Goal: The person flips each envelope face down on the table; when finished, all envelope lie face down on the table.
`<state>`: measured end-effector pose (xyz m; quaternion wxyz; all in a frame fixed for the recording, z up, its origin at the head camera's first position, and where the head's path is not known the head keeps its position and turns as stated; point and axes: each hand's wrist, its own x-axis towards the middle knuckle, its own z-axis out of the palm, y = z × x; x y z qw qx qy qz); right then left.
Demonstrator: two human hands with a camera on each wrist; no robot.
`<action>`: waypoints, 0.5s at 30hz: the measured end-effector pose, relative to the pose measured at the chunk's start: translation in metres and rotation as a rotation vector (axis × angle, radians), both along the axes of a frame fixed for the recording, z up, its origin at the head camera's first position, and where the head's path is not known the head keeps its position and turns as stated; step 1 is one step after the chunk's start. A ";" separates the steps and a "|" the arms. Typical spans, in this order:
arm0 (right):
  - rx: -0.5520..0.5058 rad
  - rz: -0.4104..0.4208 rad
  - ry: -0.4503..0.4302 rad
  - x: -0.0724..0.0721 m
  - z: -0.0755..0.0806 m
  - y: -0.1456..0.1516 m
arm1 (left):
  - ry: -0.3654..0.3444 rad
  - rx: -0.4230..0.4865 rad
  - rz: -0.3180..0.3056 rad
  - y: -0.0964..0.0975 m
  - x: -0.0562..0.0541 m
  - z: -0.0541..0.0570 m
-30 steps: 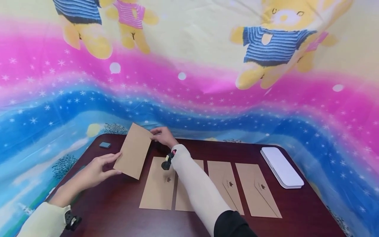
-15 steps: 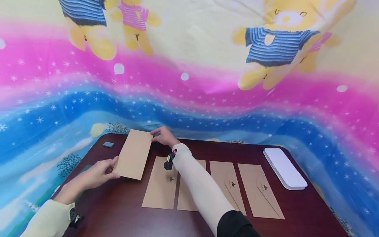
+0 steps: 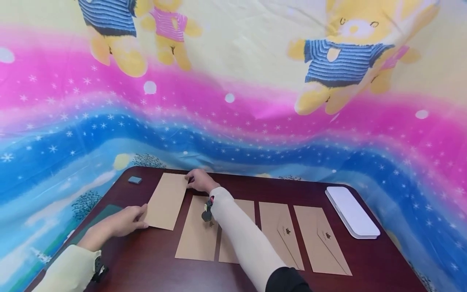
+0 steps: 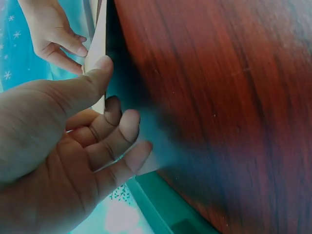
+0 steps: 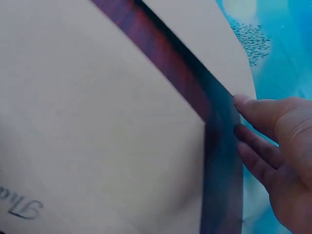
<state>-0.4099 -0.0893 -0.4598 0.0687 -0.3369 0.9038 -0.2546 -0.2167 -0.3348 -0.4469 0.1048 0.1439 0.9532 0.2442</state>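
Observation:
A plain brown envelope (image 3: 166,202) lies nearly flat at the left end of a row, at or just above the dark table. At its near left corner, my left hand (image 3: 125,222) pinches the edge. In the left wrist view the thumb presses the envelope's edge (image 4: 99,44) and the other fingers are curled loosely below. My right hand (image 3: 202,181) pinches the far right corner, thumb on top, as the right wrist view shows. Beside it lies another envelope (image 3: 195,241), partly under my right forearm, with printed lettering (image 5: 22,207) in the right wrist view.
More brown envelopes lie rightward: one (image 3: 248,209) largely behind my sleeve, then two with flaps and crown prints (image 3: 281,235) (image 3: 322,241). A white case (image 3: 352,211) sits at the right edge. A small blue-grey block (image 3: 135,179) lies far left, and a green item (image 3: 106,213) at the left edge.
Both hands have lowered the envelope from a raised, tilted pose to nearly flat, level with the row. The other envelopes keep their places.

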 end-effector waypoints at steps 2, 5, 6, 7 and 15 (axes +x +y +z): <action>0.037 0.004 0.020 0.002 -0.003 0.001 | -0.006 -0.026 0.012 0.002 0.000 -0.002; 0.088 0.006 0.034 0.005 -0.006 0.003 | -0.003 -0.061 0.031 0.006 -0.001 -0.005; 0.104 0.004 0.038 0.005 -0.006 0.004 | 0.002 -0.071 0.032 0.007 -0.001 -0.005; 0.118 0.002 0.040 0.006 -0.007 0.005 | 0.007 -0.079 0.032 0.008 -0.002 -0.006; 0.193 0.012 0.084 0.007 -0.011 0.008 | -0.028 -0.133 0.040 0.018 -0.002 -0.003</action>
